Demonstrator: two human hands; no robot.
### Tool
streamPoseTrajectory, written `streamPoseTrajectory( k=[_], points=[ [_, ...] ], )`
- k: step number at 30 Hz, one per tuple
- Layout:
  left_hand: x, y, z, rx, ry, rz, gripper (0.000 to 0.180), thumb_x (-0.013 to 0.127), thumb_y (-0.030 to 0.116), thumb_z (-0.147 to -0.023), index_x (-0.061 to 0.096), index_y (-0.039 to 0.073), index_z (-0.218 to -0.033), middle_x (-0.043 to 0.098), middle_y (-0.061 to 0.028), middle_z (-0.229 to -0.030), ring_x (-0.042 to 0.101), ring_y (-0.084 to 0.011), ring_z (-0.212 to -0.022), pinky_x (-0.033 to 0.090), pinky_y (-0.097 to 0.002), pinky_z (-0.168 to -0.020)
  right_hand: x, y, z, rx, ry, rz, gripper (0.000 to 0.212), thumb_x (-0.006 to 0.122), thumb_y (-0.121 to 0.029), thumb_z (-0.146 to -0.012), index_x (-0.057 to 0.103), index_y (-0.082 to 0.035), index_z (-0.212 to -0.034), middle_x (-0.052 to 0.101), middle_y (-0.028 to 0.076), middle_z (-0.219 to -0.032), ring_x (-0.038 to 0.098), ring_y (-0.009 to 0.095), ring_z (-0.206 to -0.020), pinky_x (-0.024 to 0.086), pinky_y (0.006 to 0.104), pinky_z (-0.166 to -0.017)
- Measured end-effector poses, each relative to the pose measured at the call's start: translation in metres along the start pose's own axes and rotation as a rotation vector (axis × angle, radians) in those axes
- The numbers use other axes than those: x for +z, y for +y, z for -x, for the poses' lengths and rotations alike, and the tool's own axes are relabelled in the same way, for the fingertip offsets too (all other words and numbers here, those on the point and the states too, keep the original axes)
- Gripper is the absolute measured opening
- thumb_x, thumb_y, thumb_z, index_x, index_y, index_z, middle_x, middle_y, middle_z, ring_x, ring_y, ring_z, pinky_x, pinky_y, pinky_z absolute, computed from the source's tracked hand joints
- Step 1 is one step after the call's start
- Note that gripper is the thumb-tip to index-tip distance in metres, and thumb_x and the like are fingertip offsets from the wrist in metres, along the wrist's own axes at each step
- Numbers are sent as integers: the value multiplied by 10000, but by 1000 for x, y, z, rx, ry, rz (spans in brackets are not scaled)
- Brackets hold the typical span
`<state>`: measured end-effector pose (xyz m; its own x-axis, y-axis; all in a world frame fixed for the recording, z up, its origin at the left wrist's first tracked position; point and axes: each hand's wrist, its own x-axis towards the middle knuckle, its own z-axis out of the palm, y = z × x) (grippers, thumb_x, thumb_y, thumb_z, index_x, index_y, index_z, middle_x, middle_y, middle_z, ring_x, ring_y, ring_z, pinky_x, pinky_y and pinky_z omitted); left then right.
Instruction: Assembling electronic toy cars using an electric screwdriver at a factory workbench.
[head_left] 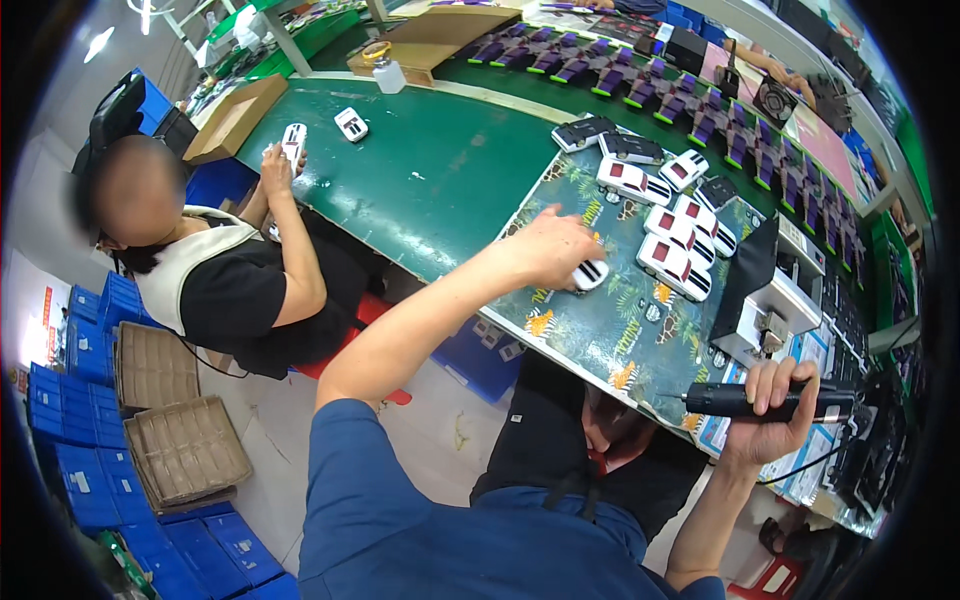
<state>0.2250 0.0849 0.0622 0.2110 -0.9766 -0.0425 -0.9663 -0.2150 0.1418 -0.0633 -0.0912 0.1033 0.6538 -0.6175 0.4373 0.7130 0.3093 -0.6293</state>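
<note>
While your left hand (550, 250) presses closed fingers on a white toy car (591, 274) at the frame centre, on the patterned mat (600, 345), your right hand (775, 410) wraps fully around a black electric screwdriver (745, 400) at lower right. Blue crates (80, 470) stack at lower left, beside brown cardboard trays (185, 450); a flat brown box (235, 118) lies upper left.
</note>
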Motion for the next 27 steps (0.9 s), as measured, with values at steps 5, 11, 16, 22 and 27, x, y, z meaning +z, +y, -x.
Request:
streamPoseTrajectory(
  k=[5, 11, 16, 22, 27],
  points=[
    [-23, -72, 27, -363, -159, -298, 532, 749, 157, -695, 640, 213, -1213, 608, -96, -1230, 523, -282, -1235, 370, -526, -1054, -9, -6, 1, 3, 25, 10, 186, 470, -220, -1013, 486, -40, -970, 421, 21, -676, 407, 103, -528, 359, 261, -535],
    [-13, -13, 58, -260, 231, 74, 668, 797, 230, -721, 537, 80, -1318, 543, -161, -1347, 495, -334, -1266, 398, -444, -1049, -19, -19, 8, 36, 39, 8, 185, 530, -206, -986, 464, -35, -961, 399, 19, -677, 380, 94, -529, 336, 244, -537],
    [14, 83, 50, -48, 461, 966, 373, 744, 80, -807, 642, -13, -1153, 705, -127, -1008, 675, -206, -951, 514, -322, -865, -47, -71, 32, -11, 98, 84, 173, 524, -214, -980, 454, -58, -952, 408, 18, -671, 399, 99, -510, 365, 256, -517],
    [35, 226, -2, -63, 369, 1450, 226, 658, 29, -887, 645, -29, -1105, 675, -115, -1013, 646, -165, -943, 525, -305, -832, -74, -120, 56, -84, 255, 138, 159, 531, -222, -932, 490, -68, -941, 442, 19, -625, 432, 127, -474, 394, 302, -494],
    [56, 353, -130, 126, 290, 1434, 262, 656, 85, -903, 632, -27, -1139, 663, -119, -1054, 630, -160, -939, 497, -262, -803, -88, -177, 85, -214, 285, 124, 161, 576, -180, -888, 502, -42, -924, 476, 50, -603, 463, 149, -461, 433, 311, -490]
  ],
)
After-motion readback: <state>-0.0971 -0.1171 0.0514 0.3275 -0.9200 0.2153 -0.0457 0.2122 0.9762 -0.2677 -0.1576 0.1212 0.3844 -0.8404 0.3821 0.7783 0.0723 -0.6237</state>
